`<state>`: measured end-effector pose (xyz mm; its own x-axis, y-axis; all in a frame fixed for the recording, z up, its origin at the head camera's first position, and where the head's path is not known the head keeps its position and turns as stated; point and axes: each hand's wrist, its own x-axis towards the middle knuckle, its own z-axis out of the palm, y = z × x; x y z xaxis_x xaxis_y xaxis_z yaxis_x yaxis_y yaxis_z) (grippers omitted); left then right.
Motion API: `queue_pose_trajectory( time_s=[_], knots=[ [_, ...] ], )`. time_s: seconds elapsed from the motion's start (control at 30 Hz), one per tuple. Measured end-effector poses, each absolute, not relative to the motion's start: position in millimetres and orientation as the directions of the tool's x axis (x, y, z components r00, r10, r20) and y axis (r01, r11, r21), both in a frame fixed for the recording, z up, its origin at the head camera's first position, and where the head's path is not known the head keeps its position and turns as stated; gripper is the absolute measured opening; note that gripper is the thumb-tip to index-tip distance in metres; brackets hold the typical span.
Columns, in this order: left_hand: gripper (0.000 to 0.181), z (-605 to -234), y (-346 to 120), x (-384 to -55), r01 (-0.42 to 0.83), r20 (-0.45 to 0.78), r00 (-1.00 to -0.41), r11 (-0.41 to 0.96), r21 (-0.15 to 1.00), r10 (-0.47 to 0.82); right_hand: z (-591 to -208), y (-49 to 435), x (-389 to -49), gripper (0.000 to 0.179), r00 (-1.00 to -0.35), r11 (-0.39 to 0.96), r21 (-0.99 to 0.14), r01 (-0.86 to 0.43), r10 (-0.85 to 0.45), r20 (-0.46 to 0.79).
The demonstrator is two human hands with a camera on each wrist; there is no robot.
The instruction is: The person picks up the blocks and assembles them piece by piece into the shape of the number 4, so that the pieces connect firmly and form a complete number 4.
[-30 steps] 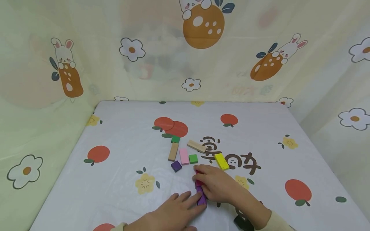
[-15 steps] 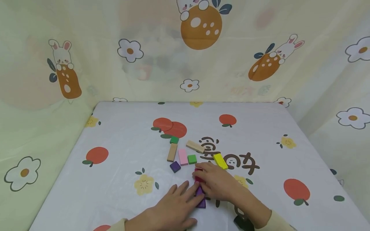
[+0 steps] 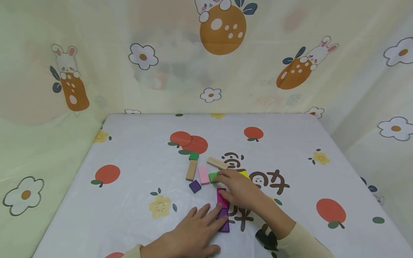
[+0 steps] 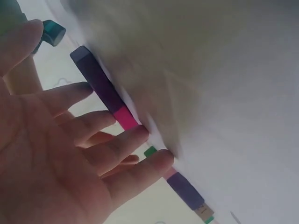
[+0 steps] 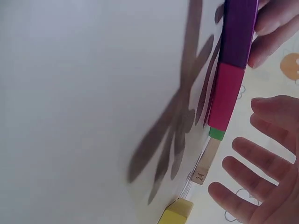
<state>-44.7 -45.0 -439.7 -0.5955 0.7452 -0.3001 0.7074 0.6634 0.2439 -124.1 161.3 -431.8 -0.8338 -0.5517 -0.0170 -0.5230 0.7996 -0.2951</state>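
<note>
A cream, flower-and-rabbit-printed fabric curtain [image 3: 174, 21] is hanging across twelve o'clock, and below it a white, fruit-printed tablecloth [image 3: 135, 200] is spreading under everything. The left hand [image 3: 190, 233] is lying at seven o'clock from the blocks, fingers spread and gripping nothing; two of its fingertips are touching the line of two blocks, one on the purple and one at the seam. The right hand [image 3: 243, 191] is hovering at about two o'clock from that seam, fingers apart and loosely bent, holding nothing. A dark object [image 3: 267, 239], too unclear to identify, is sitting beneath the right wrist.

A glossy purple rectangular block [image 3: 224, 228] is lying lengthwise at six o'clock, its far end meeting a magenta rectangular block [image 3: 221, 195]. From the magenta one, a partly covered yellow rectangular block [image 3: 244, 174] is lying at one o'clock, a plain wooden bar [image 3: 217, 163] near twelve, a pale pink rectangular block [image 3: 203, 175] between ten and eleven, and a second wooden bar [image 3: 191, 170] at ten. Smallest, a dark purple block [image 3: 195, 186] is resting at ten, and two small green blocks [image 3: 213, 177] [image 3: 194, 156] at eleven, the nearer under the right fingertips.
</note>
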Motion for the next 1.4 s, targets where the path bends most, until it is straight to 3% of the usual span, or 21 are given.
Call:
queue_pose_trajectory(
  time_s=[0.63, 1.4],
  knots=[
    [0.085, -444.5, -46.5, -48.8, 0.674, -0.346, -0.569, 0.664, 0.323, 0.746, -444.1, 144.9, -153.6, 0.038, -0.831, 0.79, -0.316, -0.525, -0.556, -0.011],
    [0.084, -447.9, -44.8, -47.7, 0.693, -0.332, -0.574, 0.66, 0.29, 0.749, -445.7, 144.1, -154.4, 0.032, -0.834, 0.8, -0.284, -0.528, -0.551, -0.004]
  ],
)
